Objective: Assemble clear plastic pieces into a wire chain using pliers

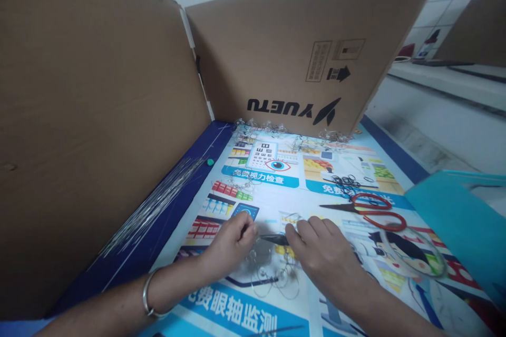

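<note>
My right hand (322, 245) is closed around pliers with a dark, narrow, pointed nose (274, 239); their handles are hidden in my palm. The nose points left, toward the fingertips of my left hand (235, 239), which pinch a thin silvery wire. Loops of bent wire (272, 276) hang or lie just below and between both hands; how they connect to the pinched wire cannot be made out. Scissors with red handles (381, 211) lie beyond my right hand, blades pointing left.
Straight wires (154, 202) lie in a bundle at left. Cardboard panels (300, 52) stand behind and at left. Small wire pieces (332, 137) line the back. Black loops (348, 184), a clear ring-shaped roll (419, 253) and a turquoise box (454, 221) are at right.
</note>
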{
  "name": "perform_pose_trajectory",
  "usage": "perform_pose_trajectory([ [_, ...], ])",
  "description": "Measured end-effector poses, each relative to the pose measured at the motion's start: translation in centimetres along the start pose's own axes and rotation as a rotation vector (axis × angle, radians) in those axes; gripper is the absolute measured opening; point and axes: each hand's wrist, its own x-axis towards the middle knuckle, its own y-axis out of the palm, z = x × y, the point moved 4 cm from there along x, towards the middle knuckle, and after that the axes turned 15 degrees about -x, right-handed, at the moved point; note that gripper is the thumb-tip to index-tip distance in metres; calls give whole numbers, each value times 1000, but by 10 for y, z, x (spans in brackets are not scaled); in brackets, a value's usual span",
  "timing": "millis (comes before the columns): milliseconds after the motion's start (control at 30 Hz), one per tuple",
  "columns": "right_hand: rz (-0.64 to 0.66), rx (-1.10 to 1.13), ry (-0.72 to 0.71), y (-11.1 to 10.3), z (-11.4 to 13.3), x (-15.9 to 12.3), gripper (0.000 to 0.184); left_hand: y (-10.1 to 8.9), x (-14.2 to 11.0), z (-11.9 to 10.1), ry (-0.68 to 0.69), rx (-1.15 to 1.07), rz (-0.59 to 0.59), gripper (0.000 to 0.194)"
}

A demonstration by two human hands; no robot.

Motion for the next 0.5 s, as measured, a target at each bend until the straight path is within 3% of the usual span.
perform_pose_trajectory([
  [500,-11,-51,13,-8,9,2,18,4,-3,5,-7,9,-50,22],
])
